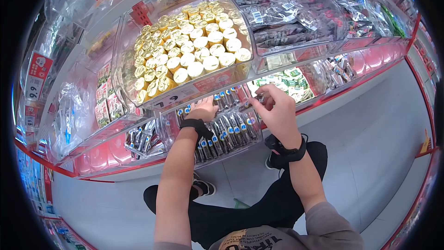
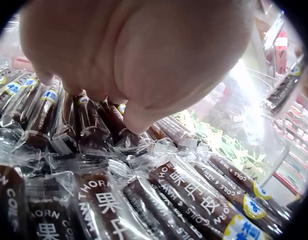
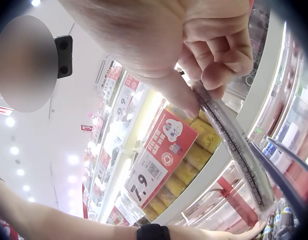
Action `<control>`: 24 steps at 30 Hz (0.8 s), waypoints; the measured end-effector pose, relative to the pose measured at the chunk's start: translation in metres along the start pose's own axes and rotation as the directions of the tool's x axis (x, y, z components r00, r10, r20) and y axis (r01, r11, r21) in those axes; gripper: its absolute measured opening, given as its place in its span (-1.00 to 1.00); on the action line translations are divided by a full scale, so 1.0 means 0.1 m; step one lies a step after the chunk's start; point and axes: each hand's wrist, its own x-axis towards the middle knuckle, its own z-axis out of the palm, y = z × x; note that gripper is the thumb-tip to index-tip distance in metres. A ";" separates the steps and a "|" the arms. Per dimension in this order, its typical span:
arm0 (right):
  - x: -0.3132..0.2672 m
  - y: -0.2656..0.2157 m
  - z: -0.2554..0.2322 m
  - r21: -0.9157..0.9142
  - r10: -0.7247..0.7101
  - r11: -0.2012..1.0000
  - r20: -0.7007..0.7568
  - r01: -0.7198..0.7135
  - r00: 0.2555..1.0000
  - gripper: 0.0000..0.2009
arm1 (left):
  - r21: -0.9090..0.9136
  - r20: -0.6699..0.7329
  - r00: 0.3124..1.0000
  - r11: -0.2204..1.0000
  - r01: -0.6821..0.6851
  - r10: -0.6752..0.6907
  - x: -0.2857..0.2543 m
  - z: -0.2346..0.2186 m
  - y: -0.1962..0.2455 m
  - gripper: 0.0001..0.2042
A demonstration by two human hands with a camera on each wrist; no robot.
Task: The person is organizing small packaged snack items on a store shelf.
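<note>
My right hand (image 1: pixel 280 111) pinches a wrapped haw roll (image 3: pixel 236 150) between thumb and fingers, raised above the clear bin. The dark stick in its clear wrapper points away from the hand in the right wrist view and also shows at the right of the left wrist view. With its fingers extended, my left hand (image 1: pixel 203 110) rests on the haw rolls at the back of the bin. Rows of haw rolls (image 2: pixel 186 195) with white lettering and yellow-blue labels fill that bin; the left fingertips (image 2: pixel 139 120) reach down among the back row.
Above the bin, a clear tray of gold-wrapped cylinders (image 1: pixel 194 44) juts out with a price card (image 3: pixel 161 157) on its front. Green-and-white packets (image 1: pixel 286 83) lie to the right. More loose rolls (image 1: pixel 143 138) sit to the left, with grey floor (image 1: pixel 356 125) below.
</note>
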 end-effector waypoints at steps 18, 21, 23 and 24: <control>0.05 0.11 0.00 0.018 0.019 1.000 -0.036 -0.018 0.999 -0.80 | 0.000 0.074 0.990 0.992 -0.123 0.123 0.11 -0.19 0.21 -0.27; 0.06 0.10 -0.03 0.010 0.045 0.999 -0.009 -0.045 0.999 -0.80 | -0.024 0.136 0.984 0.993 -0.115 0.117 0.12 -0.21 0.21 -0.27; 0.06 0.10 -0.04 0.004 0.060 0.998 0.006 -0.060 0.998 -0.80 | -0.025 0.163 0.977 0.991 -0.132 0.134 0.11 -0.24 0.22 -0.26; 0.06 0.11 -0.04 0.000 0.061 0.998 0.009 -0.061 0.998 -0.80 | -0.016 0.174 0.974 0.989 -0.147 0.147 0.09 -0.26 0.23 -0.25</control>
